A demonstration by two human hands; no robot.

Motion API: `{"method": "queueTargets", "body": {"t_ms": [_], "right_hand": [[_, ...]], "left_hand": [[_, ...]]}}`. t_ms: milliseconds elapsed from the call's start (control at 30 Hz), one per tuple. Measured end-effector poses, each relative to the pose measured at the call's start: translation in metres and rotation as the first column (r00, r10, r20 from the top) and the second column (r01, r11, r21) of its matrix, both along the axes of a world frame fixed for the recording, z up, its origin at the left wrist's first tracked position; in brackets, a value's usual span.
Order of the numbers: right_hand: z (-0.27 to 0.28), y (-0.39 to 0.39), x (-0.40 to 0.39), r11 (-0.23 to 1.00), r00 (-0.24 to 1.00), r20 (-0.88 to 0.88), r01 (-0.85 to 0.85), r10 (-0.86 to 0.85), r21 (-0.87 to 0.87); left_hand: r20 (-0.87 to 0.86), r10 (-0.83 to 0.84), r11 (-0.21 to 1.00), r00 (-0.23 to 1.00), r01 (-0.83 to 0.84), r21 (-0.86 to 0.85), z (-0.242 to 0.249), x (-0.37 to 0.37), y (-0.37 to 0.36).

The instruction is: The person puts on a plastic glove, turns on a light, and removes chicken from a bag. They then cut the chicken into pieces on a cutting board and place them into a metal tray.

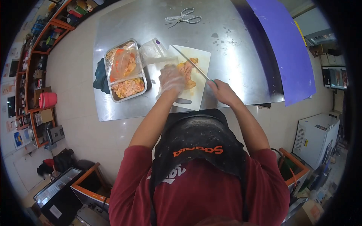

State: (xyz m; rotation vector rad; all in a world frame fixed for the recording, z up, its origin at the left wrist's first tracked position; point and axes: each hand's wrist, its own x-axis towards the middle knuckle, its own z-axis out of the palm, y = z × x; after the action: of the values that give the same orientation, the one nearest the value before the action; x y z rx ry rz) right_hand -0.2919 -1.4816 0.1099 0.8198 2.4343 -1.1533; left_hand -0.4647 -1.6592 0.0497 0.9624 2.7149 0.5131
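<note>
A piece of raw chicken (188,77) lies on a white cutting board (202,57). My right hand (225,92) is closed around the handle of a long knife (192,64), whose blade slants up and left across the board, over the chicken's right side. At the chicken's left edge is my left hand (172,78) in a clear plastic glove; its fingers are smeared by motion. Left of the board stands a metal tray (132,97) of raw chicken pieces (128,88), with a clear plastic bag (122,64) lying across it.
White-handled scissors (183,18) lie at the far side of the steel table (139,22). Clear plastic packaging (152,51) sits between tray and board. A dark green cloth (101,78) is beside the tray. A purple panel (288,49) runs along the table's right side.
</note>
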Motion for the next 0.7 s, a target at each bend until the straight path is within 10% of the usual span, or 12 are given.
{"method": "queueTargets", "body": {"t_ms": [200,533,700], "right_hand": [[-0.026,-0.03,-0.048,0.955,0.993,-0.092,-0.042,0.072,0.293],[-0.002,0.0,-0.005,0.975,0.957,0.288,-0.079,0.016,0.207],[-0.017,-0.011,-0.057,0.981,0.979,0.192,-0.107,0.074,0.164]], "left_hand": [[0.022,-0.035,0.981,0.999,0.038,-0.192,-0.022,-0.014,0.038],[-0.027,-0.041,0.979,0.999,0.035,-0.201,-0.033,-0.002,0.035],[-0.013,-0.084,0.97,0.996,0.079,-0.23,-0.022,0.006,0.031]]}}
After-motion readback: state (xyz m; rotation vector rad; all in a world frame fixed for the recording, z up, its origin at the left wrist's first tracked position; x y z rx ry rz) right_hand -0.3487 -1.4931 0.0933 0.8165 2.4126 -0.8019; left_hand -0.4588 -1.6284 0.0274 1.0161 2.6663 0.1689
